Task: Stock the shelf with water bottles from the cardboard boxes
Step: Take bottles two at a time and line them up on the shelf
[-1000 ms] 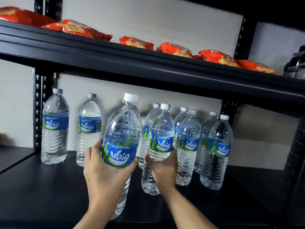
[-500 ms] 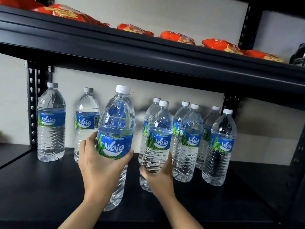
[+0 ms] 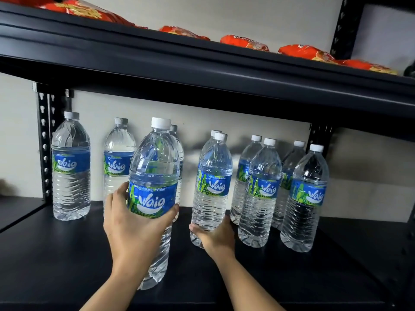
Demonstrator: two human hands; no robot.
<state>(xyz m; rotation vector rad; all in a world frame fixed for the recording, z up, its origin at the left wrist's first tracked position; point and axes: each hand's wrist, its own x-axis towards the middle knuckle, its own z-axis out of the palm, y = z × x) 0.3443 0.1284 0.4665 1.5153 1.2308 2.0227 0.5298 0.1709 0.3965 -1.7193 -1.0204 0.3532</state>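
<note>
Clear plastic water bottles stand on the black metal shelf (image 3: 56, 254): two at far left (image 3: 71, 167), four paired at right (image 3: 260, 194). Nearer, the left hand (image 3: 137, 230) holds one bottle (image 3: 155, 198); the right hand (image 3: 216, 237) holds another (image 3: 212, 187), just right. Orange snack packets (image 3: 244, 42) lie on the shelf above.

Both forearms reach forward, the left hand (image 3: 134, 230) wrapped mid-height around a bottle, the right hand (image 3: 219, 237) cupping another's base.

Snack packets (image 3: 244, 42): red-orange, lying flat in a row along the upper tier.
Wall (image 3: 224, 16): pale, plain, behind the rack.
</note>
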